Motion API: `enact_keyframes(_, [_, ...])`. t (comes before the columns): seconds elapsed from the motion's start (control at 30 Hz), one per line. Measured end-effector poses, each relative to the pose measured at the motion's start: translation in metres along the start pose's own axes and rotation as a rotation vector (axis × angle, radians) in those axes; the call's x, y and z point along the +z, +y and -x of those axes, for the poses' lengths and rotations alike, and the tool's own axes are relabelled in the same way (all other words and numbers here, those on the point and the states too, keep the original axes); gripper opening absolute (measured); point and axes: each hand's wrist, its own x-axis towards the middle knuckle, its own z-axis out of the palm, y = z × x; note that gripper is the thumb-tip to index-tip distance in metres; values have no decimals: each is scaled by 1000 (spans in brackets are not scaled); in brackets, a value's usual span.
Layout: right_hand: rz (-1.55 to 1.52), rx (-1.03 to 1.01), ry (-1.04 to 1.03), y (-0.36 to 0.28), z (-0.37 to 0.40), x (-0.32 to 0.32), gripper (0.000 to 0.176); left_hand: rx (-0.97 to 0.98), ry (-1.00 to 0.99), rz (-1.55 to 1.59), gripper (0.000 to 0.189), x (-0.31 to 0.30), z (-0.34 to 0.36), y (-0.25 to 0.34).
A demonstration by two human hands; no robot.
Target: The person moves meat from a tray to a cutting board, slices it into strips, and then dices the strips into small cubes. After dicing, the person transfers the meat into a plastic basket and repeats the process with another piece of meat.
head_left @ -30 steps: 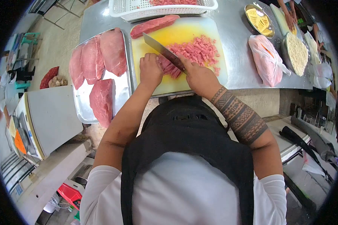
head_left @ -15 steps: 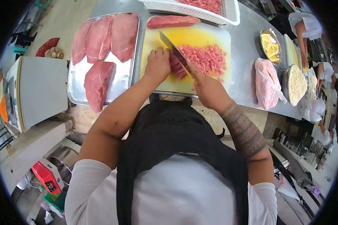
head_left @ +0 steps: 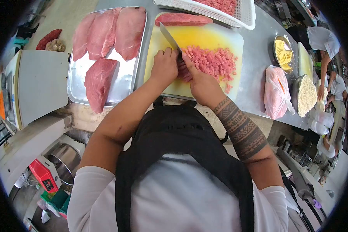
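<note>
Steel table (head_left: 252,42) under a metal tray (head_left: 137,73); rightward, the left hand (head_left: 165,66), fingers curled, holds meat strips (head_left: 185,73) on the cutting board (head_left: 176,90), probably soft, slippery, best gripped well behind the knife (head_left: 169,38) that the right hand (head_left: 205,87) clutches.

The cutting board (head_left: 197,32) is yellow and white; diced meat (head_left: 214,62), pink; plastic basket (head_left: 241,18), white; forearm tattoo (head_left: 241,127), dark, geometric.
</note>
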Motion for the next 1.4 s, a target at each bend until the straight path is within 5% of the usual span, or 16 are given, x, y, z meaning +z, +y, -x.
enact_keyframes(0.23, [39,-44,74,7,25,-22,92,-20,35,113,22,-8,3,1])
enact_keyframes(0.43, [97,226,-235,-22,79,-50,94,-40,17,11,29,2,4,3])
enact_keyframes(0.63, [-45,-65,112,11,11,15,92,-32,6,18,29,1,4,2])
enact_keyframes(1.03, [72,169,-124,-29,80,-39,93,-110,12,114,27,-5,8,4])
enact_keyframes(1.2, [3,35,11,-6,24,12,91,-67,56,94,26,0,11,2])
enact_keyframes(1.4, [-9,-79,98,-7,-19,-6,85,-115,-39,140,27,-7,5,-6])
